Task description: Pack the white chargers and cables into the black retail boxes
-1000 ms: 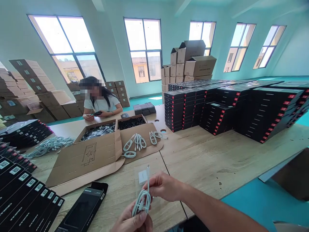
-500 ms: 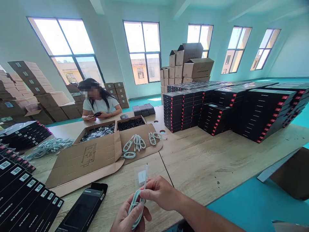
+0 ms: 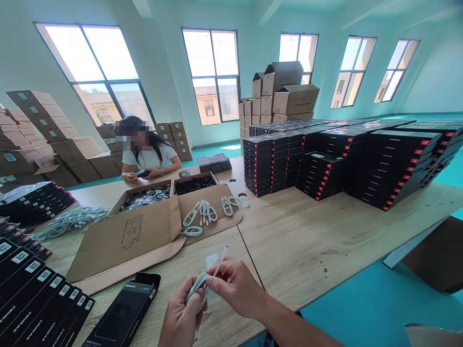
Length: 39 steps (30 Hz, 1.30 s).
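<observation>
"What did the left hand (image 3: 183, 308) have?"

"A coiled white cable (image 3: 198, 285). Its fingers were curled closed around the loops, over the table (image 3: 289, 260)."

"And the right hand (image 3: 237, 289)?"

"Its thumb and fingers were pinched together on the same cable, with the plug (image 3: 226, 248) poking up past them."

"What was nearby?"

"A small white packet (image 3: 211, 260), partly hidden behind the right hand, and a black box (image 3: 123, 313) with its end flap open, off to the left."
</observation>
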### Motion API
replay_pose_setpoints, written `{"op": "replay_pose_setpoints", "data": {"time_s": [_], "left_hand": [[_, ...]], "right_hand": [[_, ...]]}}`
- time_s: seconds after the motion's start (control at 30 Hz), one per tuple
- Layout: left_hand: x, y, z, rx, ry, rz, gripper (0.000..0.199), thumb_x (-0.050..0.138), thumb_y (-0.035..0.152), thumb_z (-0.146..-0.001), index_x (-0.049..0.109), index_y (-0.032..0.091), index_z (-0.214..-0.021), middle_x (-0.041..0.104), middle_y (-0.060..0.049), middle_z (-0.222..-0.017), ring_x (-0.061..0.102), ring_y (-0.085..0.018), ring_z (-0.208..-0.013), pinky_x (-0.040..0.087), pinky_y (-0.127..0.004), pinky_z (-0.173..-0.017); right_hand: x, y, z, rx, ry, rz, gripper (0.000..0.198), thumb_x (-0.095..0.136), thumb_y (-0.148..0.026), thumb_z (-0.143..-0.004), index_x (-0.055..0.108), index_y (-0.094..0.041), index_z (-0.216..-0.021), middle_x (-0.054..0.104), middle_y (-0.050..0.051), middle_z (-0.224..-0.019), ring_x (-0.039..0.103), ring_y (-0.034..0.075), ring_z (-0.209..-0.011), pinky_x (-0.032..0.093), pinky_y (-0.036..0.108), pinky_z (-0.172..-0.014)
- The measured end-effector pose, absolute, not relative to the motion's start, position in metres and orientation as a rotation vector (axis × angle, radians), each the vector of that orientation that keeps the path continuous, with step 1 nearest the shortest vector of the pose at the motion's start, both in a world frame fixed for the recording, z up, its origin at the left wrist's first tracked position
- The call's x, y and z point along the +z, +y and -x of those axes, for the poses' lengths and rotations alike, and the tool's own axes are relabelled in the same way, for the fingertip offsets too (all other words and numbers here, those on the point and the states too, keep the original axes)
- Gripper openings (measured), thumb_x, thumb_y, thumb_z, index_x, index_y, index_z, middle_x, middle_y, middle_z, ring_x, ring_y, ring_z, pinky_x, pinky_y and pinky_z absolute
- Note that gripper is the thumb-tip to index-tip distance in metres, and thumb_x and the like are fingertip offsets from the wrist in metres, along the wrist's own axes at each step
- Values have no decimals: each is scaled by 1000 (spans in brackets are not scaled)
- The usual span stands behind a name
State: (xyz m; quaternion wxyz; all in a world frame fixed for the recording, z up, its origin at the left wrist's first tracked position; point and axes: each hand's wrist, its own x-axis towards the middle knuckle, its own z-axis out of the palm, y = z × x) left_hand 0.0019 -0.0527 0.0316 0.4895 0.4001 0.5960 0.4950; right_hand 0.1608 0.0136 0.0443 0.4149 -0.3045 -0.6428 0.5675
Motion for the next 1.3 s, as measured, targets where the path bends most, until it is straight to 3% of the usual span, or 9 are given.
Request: {"op": "replay_pose_setpoints", "data": {"time_s": [0.13,0.23,0.37,0.57,0.7,0.83,1.03,1.2,1.3], "left_hand": [[27,-50,-21,1245,1209,-672,35,79,52,-70,69,21,-85,56,2,-58,43,-11,-51,31,-20,-42],[24,-49,-25,1223,1184,-697,45,75,62,-72,67,21,-89,57,1,-59,43,-12,-49,27,-21,-38],[26,-43,3,1067,1460,-1153,53,63,74,-77,66,22,-86,59,-1,-71,53,-17,-61,37,-26,-47],[12,-19,39,757,2038,-1423,42,71,57,-71,52,24,-53,55,-1,-55,47,-20,-59,27,-31,-58],[2,-8,22,855,1990,-1377,26,73,27,-61,51,24,-47,54,1,-50,43,-18,-56,23,-31,-57],[-7,-9,0,1108,1828,-1199,15,63,31,-72,52,25,-65,61,1,-60,53,-19,-59,36,-29,-57],[-23,-22,-28,1485,1329,-709,57,69,37,-78,44,25,-127,73,-11,-120,73,-28,-101,59,-40,-79],[-25,-27,-29,1553,1033,-393,60,86,28,-66,58,21,-119,77,-10,-115,75,-26,-100,61,-37,-83],[-22,-29,-24,1564,1096,-419,56,89,27,-66,58,23,-113,79,-7,-111,75,-25,-98,62,-34,-79]], "right_hand": [[44,18,-148,1789,-1447,666,48,67,-34,-74,74,-22,-120,70,1,-92,61,14,-71,48,26,-66],[37,22,-137,2080,-1171,583,38,60,-41,-75,73,-17,-103,70,1,-73,59,15,-56,45,26,-54],[23,37,-136,1899,-747,565,29,65,-45,-73,62,-20,-88,66,-3,-56,63,16,-54,53,32,-67],[-5,67,-149,1684,-704,716,60,76,-63,-69,68,-14,-103,47,-13,-39,47,11,-36,55,35,-68],[-22,66,-144,1548,-762,885,64,70,-67,-76,69,-13,-110,72,3,-62,71,22,-71,55,36,-78],[-29,54,-134,1343,-1004,917,61,55,-68,-90,72,-14,-112,79,15,-102,71,28,-105,53,41,-95],[-28,38,-133,903,-1413,930,53,35,-51,-106,70,-20,-129,62,15,-143,53,28,-138,42,44,-115],[-36,35,-137,641,-1789,942,48,44,-37,-104,56,-20,-147,48,15,-158,31,31,-154,31,55,-123],[-42,37,-148,756,-2071,878,71,58,-31,-93,35,-21,-160,24,14,-170,13,35,-158,17,62,-126]]}}
